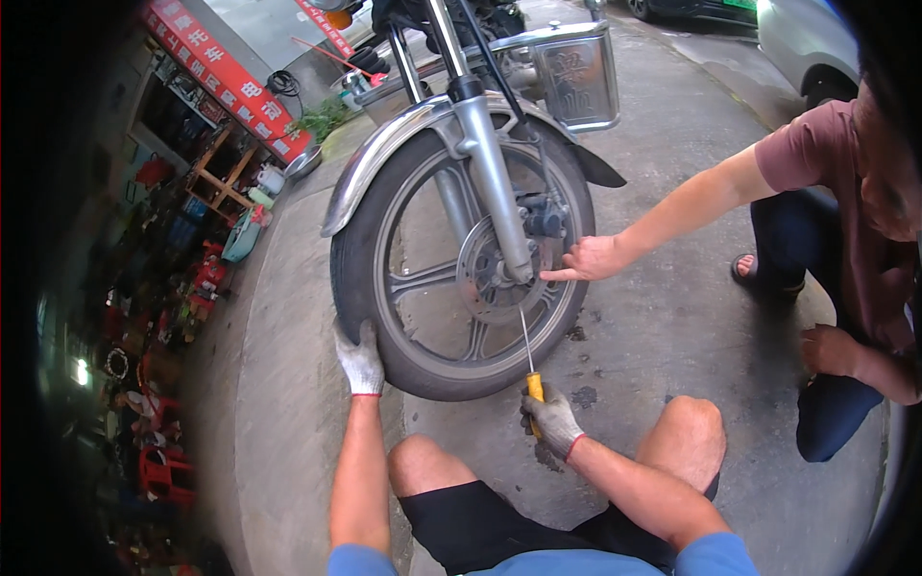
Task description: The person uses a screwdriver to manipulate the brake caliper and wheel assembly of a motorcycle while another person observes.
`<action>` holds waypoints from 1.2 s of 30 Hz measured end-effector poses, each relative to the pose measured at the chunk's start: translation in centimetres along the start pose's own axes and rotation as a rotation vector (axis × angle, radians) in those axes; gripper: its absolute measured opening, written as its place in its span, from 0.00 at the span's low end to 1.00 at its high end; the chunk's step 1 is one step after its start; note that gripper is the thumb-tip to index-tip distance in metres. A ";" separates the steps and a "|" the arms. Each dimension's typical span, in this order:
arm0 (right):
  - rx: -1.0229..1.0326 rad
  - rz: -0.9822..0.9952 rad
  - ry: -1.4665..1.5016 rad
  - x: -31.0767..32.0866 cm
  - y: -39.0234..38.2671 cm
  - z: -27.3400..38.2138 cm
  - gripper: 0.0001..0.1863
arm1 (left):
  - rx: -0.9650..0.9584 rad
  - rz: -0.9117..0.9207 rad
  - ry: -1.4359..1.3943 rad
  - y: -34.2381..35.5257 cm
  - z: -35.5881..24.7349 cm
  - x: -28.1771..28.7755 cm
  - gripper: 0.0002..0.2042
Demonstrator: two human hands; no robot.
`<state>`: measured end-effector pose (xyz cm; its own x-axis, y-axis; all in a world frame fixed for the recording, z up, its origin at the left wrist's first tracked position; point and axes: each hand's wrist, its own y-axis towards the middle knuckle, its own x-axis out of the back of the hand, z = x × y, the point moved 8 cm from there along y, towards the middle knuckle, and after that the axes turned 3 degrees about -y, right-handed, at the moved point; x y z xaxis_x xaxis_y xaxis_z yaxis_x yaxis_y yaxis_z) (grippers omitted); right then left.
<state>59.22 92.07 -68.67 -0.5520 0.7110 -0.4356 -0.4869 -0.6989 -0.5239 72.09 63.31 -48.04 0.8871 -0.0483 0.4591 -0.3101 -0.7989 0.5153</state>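
Observation:
In front of me stands a motorcycle front wheel with a black tire and grey spokes, below a chrome fender. My left hand, in a whitish work glove, grips the tire's lower left side, thumb towards me, some fingers hidden behind it. My right hand, in a soiled glove, is closed around the yellow handle of a screwdriver. Its thin shaft points up, the tip at the lower edge of the brake disc. Another person's hand points a finger at the hub beside the fork leg.
The other person crouches at the right, one arm reaching across. A chrome side box sits on the motorcycle. A silver car stands back right. Along the left are a red sign board, a wooden rack and shop clutter.

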 end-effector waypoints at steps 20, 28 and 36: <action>0.274 -0.085 -0.086 2.0 1.8 5.2 0.10 | 0.062 0.006 -0.113 -0.3 -1.0 -0.1 0.28; 0.309 -0.108 -0.176 3.6 3.4 9.0 0.13 | -0.022 -0.012 -0.015 0.0 -0.1 0.2 0.25; 0.278 -0.066 -0.318 3.9 3.4 12.1 0.16 | -0.019 -0.008 0.038 0.0 0.3 0.2 0.27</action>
<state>47.19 91.49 -63.30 -0.6734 0.7265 -0.1373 -0.6683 -0.6775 -0.3073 72.42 63.13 -48.17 0.8758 -0.0187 0.4823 -0.3100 -0.7877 0.5324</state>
